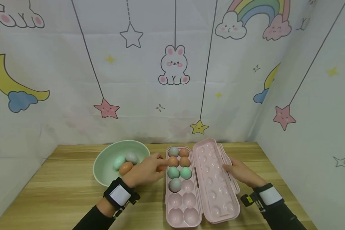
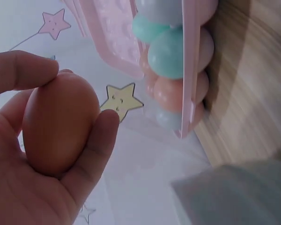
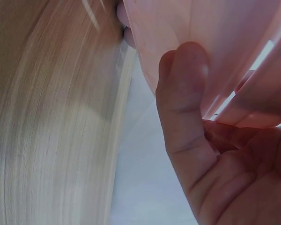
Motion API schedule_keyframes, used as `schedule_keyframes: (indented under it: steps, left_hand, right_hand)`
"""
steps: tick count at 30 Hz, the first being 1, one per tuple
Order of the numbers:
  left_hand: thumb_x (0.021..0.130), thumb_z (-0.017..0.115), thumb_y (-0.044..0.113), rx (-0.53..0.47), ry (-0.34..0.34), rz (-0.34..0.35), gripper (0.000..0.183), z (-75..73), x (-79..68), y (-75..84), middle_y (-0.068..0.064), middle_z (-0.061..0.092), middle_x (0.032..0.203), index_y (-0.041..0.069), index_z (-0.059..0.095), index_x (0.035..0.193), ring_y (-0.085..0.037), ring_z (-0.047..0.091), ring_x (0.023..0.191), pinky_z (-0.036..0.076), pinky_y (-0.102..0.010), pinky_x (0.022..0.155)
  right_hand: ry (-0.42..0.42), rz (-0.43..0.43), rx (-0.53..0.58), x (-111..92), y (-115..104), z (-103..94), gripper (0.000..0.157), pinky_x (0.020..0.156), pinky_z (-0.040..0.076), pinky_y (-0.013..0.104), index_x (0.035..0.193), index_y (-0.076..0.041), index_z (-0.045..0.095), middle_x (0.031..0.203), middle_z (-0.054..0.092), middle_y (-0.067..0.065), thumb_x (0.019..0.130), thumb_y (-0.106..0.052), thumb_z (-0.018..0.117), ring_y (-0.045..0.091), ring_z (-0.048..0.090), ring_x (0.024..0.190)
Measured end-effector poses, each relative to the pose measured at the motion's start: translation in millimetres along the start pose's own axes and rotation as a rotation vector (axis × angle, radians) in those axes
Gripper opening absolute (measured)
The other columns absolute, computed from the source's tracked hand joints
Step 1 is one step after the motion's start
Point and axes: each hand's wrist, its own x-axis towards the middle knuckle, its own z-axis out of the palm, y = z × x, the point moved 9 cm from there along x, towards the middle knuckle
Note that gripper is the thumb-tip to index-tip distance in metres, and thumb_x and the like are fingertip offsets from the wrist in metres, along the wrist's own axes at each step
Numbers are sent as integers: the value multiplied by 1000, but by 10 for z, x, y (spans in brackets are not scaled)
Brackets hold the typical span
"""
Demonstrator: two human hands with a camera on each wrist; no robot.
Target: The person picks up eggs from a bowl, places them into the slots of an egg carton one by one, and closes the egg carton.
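Plainly grasping a smooth brown egg [image 2: 61, 124] in the left hand [image 1: 146, 169], with fingers and thumb curled round its sides. Holding it just left of a pale pink plastic egg carton [image 1: 182, 208], between that and a round pale green bowl [image 1: 102, 163]. Pinching the outer edge of the carton's dimpled pink lid [image 1: 214, 182], folded open to the right, between thumb and fingers of the right hand [image 1: 241, 172]. Can count 7 eggs [image 1: 175, 185] in the carton's wells, toward the far end: 3 brown, 2 grey and 2 mint green. Can see 3 more in the bowl: 1 mint egg [image 1: 119, 162], 1 grey egg [image 1: 131, 157] and 1 orange-brown egg [image 1: 126, 168]. Working over a light wood-grain table [image 1: 60, 182], before a white cloth backdrop [image 1: 143, 76] printed with stars and a rabbit. Wearing black sleeves [image 1: 95, 218].
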Motion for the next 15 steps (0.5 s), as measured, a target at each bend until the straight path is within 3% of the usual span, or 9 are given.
schedule_keyframes:
  steps: [3,9,15]
  left_hand:
    - [86,60,15,18,-25,29,14,115,78,52,1,46,95,17,61,101,-13,48,79,41,-24,67]
    - [81,69,19,63,-23,137,34,301,178,207,1,54,104,11,63,113,-13,50,86,44,-24,74]
    - [84,65,13,11,-68,192,36,471,222,332,-6,54,109,7,65,119,-14,53,91,45,-21,76]
  right_hand:
    - [-2,-3,3,0,4,-1,54,92,44,47,149,7,25,134,48,25,101,-15,38,32,56,112]
    - [-5,-21,19,-8,-16,-9,54,86,48,42,148,9,25,131,50,26,101,-15,39,29,58,106]
    - [-9,-24,36,1,-16,-1,55,85,49,41,148,10,25,132,49,27,101,-14,40,30,58,107]
